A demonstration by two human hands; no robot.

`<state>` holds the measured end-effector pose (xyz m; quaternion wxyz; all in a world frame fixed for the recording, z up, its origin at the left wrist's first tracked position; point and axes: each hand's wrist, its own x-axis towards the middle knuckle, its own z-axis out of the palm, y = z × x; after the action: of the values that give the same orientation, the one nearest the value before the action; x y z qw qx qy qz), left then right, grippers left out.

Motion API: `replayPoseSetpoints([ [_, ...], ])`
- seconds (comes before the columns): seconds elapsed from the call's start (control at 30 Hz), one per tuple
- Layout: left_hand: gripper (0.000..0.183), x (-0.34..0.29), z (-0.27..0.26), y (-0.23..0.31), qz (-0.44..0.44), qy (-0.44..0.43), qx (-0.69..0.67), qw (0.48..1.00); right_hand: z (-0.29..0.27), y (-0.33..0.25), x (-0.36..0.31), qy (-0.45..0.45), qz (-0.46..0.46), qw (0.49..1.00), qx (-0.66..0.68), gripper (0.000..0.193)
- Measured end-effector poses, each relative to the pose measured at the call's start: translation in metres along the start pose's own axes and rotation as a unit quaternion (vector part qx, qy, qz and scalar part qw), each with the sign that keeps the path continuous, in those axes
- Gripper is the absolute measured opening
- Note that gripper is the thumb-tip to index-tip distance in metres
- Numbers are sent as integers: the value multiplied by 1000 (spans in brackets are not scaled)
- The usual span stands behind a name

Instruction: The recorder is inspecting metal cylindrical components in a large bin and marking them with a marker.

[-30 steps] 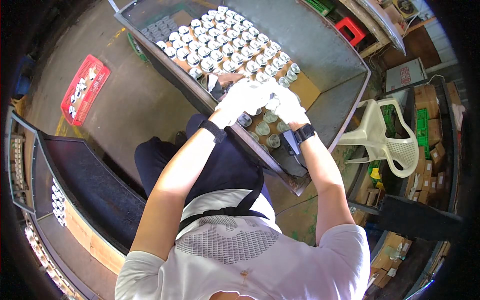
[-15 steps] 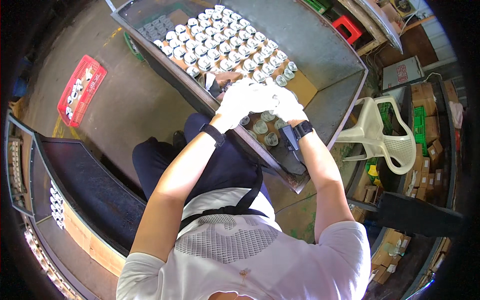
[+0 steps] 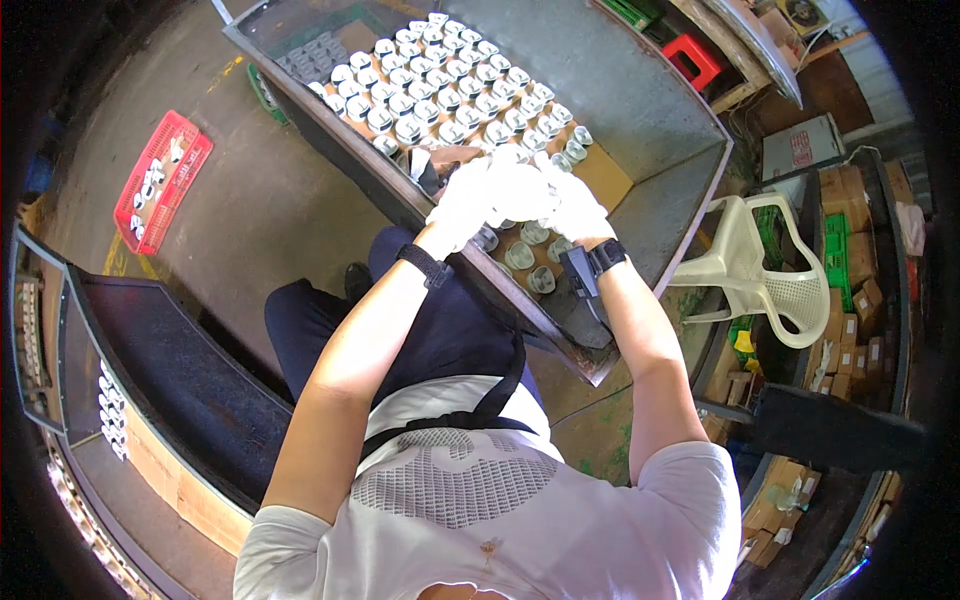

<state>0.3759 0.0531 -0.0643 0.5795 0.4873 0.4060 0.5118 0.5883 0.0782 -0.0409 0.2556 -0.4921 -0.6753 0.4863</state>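
Observation:
My left hand (image 3: pixel 464 208) and my right hand (image 3: pixel 578 204), both in white gloves, meet over the near side of a grey metal bench. Their fingers are bent around something pale between them, but glare washes out its outline and I cannot name it. Beyond them, many small white cup-shaped parts (image 3: pixel 450 98) with dark bands stand in rows on a brown board (image 3: pixel 602 178). Under my wrists are several clear-looking cups (image 3: pixel 520 255). A brown and black crumpled item (image 3: pixel 432 168) lies beside my left hand.
The bench's raised metal rim (image 3: pixel 330 135) runs between my legs and the parts. A red crate (image 3: pixel 165 180) with white pieces sits on the floor at left. A cream plastic chair (image 3: pixel 745 245) stands at right, near boxes and a red stool (image 3: pixel 692 60). A dark trough (image 3: pixel 180 370) lies left of me.
My hands stay together in nearly the same place, with only a slight shift of the left wrist and the gloved fingers. Nothing else visibly moves.

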Motion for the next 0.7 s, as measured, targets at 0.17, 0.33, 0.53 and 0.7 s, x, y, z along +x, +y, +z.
replayPoseSetpoints([
  [0.17, 40, 8, -20, -8, 151, -61, 318, 934, -6, -10, 16, -60, 17, 996, -62, 48],
  [0.33, 55, 6, -16, 6, 300, -69, 434, 847, -13, -13, 34, -93, -1, 900, -427, 48],
  [0.53, 49, 5, -16, 9, 282, -73, 463, 837, -15, 54, 51, 15, -184, 919, -349, 35],
  [0.7, 41, 7, -18, 5, 281, -80, 423, 858, -15, 54, 48, 23, -199, 915, -351, 34],
])
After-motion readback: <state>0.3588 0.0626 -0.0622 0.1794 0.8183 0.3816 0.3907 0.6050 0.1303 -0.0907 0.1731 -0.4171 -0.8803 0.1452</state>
